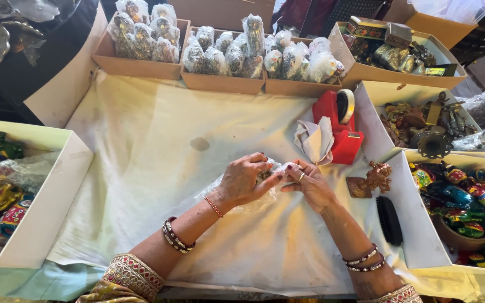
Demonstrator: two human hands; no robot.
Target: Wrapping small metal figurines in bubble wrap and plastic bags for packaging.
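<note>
My left hand (244, 180) and my right hand (310, 183) meet at the middle of the white cloth (158, 168). Together they grip a small dark figurine (264, 175), mostly hidden by my fingers, inside a clear plastic wrap (220, 191) that spreads out under my left hand. My right fingers pinch the wrap's top beside the figurine. A red tape dispenser (341, 126) with a roll of tape stands just beyond my right hand, with a crumpled white cloth (314, 140) leaning on it.
Cardboard trays of plastic-wrapped figurines (225, 53) line the far edge. White boxes at the right hold metal figures (422, 120) and painted ones (467, 202); another box (7, 185) sits left. A bronze figurine (371, 179) and black brush (389, 220) lie at my right.
</note>
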